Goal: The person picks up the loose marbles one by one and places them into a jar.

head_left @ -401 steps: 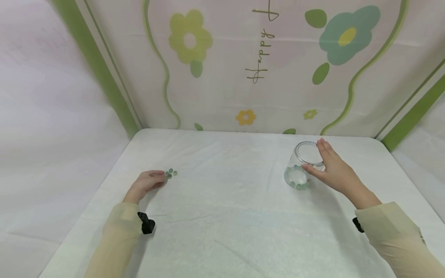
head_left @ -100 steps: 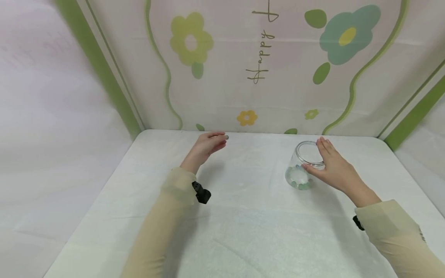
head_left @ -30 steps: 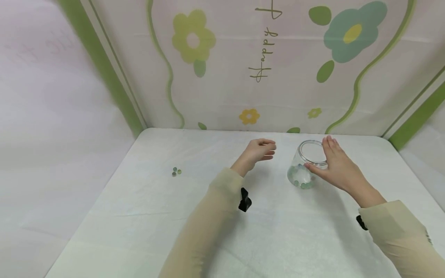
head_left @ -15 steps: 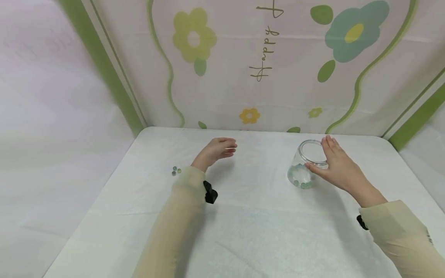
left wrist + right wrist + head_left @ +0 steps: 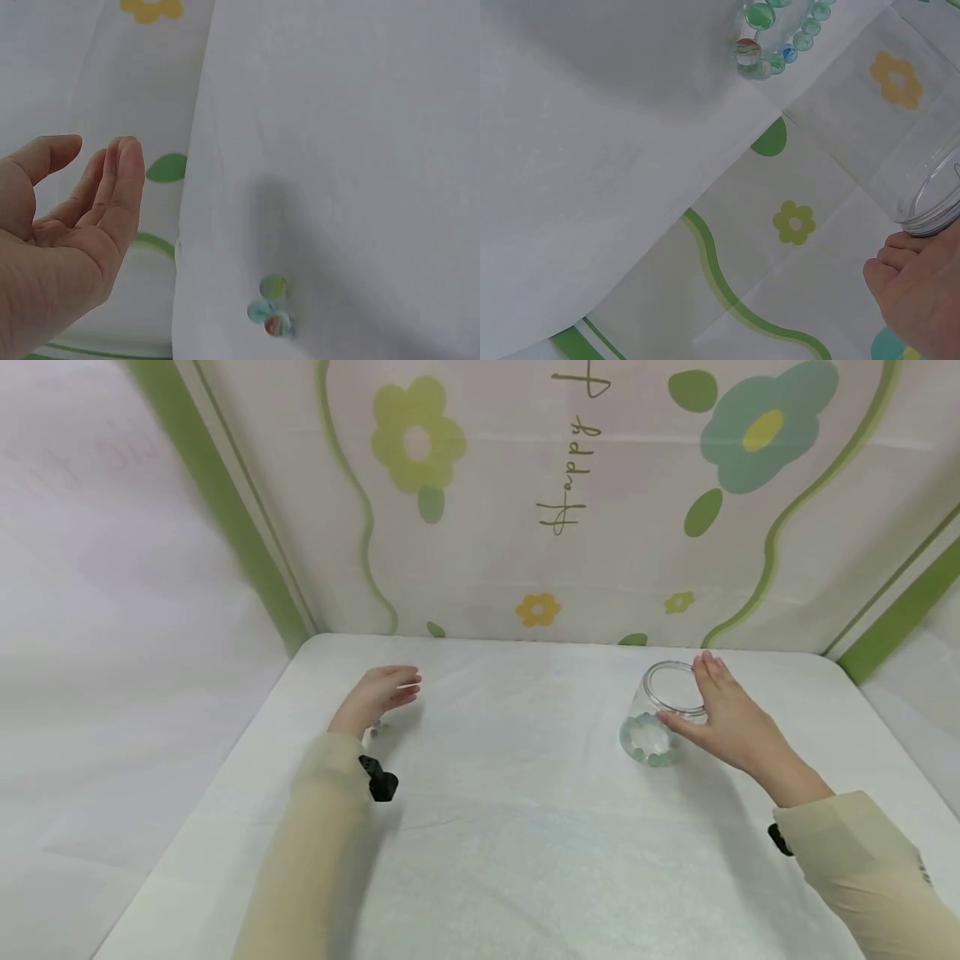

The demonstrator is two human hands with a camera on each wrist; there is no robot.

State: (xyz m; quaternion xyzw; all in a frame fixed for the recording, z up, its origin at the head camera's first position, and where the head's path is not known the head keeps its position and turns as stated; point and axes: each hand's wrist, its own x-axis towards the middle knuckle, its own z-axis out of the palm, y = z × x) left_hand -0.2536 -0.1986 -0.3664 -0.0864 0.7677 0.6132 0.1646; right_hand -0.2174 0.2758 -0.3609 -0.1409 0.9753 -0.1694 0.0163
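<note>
My left hand [image 5: 377, 695] hovers at the left of the table with nothing in it, thumb and fingers apart, as the left wrist view also shows. Three glass marbles [image 5: 276, 307] lie in a tight cluster on the white cloth; in the head view my hand partly covers them. On the right stands a clear glass jar [image 5: 636, 703], its mouth open and its rim uppermost. My right hand [image 5: 738, 727] holds it at the rim, thumb on the near side and fingers on the right. Several greenish marbles [image 5: 760, 16] ring the jar's bottom.
A white cloth covers the table [image 5: 525, 827]. Close behind it rises a fabric backdrop [image 5: 480, 543] with printed flowers, and a white side panel [image 5: 112, 693] stands at the left. Black wrist cameras [image 5: 381, 782] are strapped at both sleeves.
My left hand carried a marble toward the jar, then came back left without it, now above the cluster. The cluster on the cloth has shrunk. My right hand has stayed at the jar.
</note>
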